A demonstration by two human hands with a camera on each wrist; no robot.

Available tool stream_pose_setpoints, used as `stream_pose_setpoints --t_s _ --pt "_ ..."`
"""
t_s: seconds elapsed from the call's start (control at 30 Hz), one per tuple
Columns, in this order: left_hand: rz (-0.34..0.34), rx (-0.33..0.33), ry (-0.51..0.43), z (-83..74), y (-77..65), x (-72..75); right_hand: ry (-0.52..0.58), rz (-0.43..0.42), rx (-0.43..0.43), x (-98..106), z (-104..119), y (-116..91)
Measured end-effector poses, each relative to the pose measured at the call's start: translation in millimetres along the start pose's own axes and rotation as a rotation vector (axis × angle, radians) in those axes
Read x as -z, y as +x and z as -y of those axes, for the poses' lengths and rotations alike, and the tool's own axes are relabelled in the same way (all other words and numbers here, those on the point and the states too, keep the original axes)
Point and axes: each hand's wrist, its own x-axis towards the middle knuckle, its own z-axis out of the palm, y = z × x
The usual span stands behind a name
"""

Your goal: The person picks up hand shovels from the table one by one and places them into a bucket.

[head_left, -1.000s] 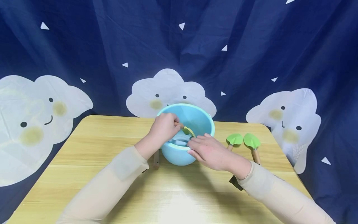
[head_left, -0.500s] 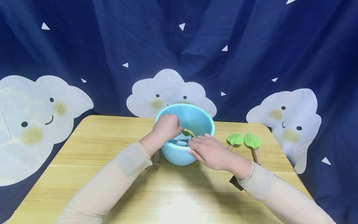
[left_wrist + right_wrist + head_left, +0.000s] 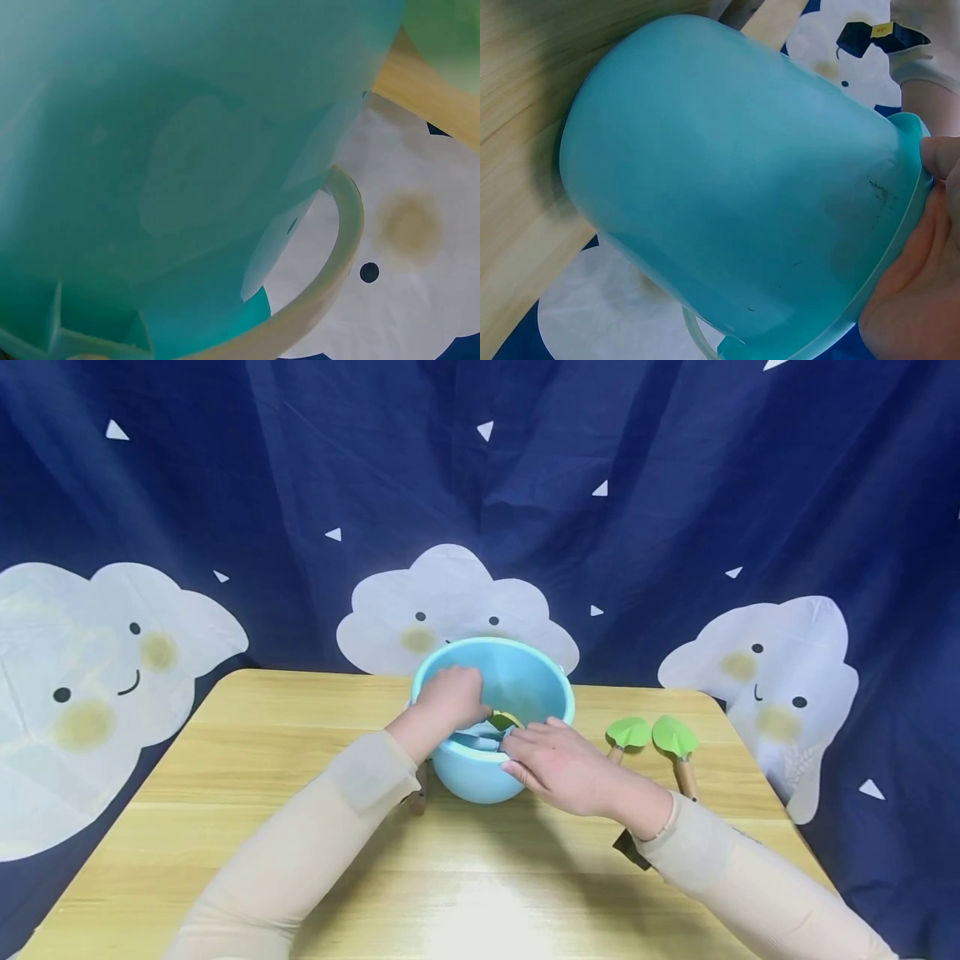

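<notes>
Left hand (image 3: 453,693) inside, right hand (image 3: 562,766) gripping, bucket (image 3: 480,782) opens upward.

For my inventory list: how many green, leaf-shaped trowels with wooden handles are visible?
2: one trowel lies right of the light-blue plastic bucket, another trowel further right. A yellow-green piece inside the bucket, mostly hidden, may be another.

Behind your wood-grain bench (image 3: 202,810) hangs a navy curtain (image 3: 412,468), printed with white clouds (image 3: 457,585) and small triangles (image 3: 486,431). To your right, two wood-handled green hand trowels (image 3: 676,738) lie side by side, blades just apart.
</notes>
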Motion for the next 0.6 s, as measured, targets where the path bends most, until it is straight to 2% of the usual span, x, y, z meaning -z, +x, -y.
stream_pose_setpoints --t_s 0.37,0.6 --pt "0.035 0.066 0.045 -1.7 0.7 -1.8 0.008 -0.011 0.015 2.5 1.5 0.8" --pt "0.024 0.074 0.079 -1.7 0.9 -4.8 0.001 -0.017 0.014 1.8 1.6 0.5"
